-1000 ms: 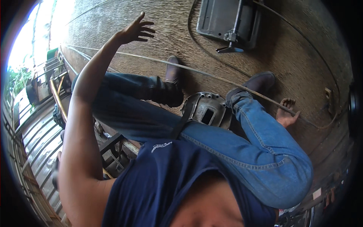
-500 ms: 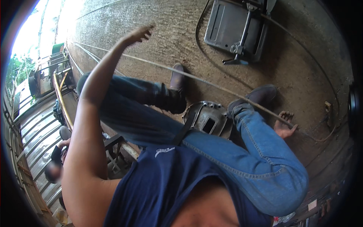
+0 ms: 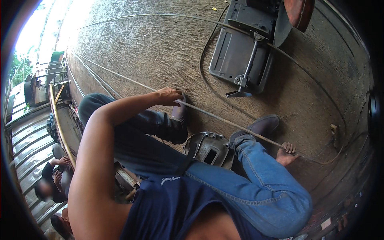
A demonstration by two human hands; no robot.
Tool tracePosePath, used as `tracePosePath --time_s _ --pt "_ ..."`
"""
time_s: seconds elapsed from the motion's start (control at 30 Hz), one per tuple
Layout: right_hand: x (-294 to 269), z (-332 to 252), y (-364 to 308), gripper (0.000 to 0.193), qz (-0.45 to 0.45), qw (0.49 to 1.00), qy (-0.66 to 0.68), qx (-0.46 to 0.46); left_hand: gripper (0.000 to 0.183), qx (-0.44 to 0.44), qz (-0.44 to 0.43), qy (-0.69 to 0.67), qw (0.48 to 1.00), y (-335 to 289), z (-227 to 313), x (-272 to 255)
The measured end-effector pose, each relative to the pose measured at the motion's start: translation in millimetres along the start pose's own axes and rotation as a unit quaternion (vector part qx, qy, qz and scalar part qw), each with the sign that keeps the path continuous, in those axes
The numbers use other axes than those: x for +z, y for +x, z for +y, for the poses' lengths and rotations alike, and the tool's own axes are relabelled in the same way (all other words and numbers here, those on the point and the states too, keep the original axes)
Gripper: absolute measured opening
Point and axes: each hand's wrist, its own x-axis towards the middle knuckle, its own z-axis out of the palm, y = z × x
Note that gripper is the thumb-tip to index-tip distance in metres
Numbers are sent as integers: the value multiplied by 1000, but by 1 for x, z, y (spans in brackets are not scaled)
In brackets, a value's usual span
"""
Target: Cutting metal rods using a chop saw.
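Note:
A long thin metal rod (image 3: pixel 224 120) slants across the floor in front of me, passing over my shoes. My left hand (image 3: pixel 170 97) has its fingers closed on the rod near my left shoe. Further along, at the right, my right hand (image 3: pixel 286 155) wraps its fingers round the same rod, past my right shoe (image 3: pixel 264 125). Between my legs lies a grey welding mask (image 3: pixel 210 150) with a dark rectangular window.
Ahead stands a cut-off saw (image 3: pixel 228 60) with a metal base, a clamp screw and a reddish part. Another thin rod (image 3: pixel 160 15) arches over its base. A dark cable (image 3: pixel 203 68) curves beside it. At the left, people (image 3: pixel 60 182) sit beside a yellowish bar (image 3: pixel 60 124).
My left hand has come down from the air onto the rod and closed on it. My right hand's fingers have wrapped round the rod. The view has shifted a little.

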Motion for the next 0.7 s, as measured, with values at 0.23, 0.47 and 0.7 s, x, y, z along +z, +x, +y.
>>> tracePosePath --time_s 0.23,0.47,0.7 --pt "23 -8 -9 62 97 993 -48 -44 12 29 44 -11 999 9 -2 24" --pt "18 -86 10 62 156 983 -58 -72 7 65 68 -6 996 25 63 8" --pt "-4 -224 48 47 172 972 -103 -122 10 124 34 -17 992 83 160 -12"
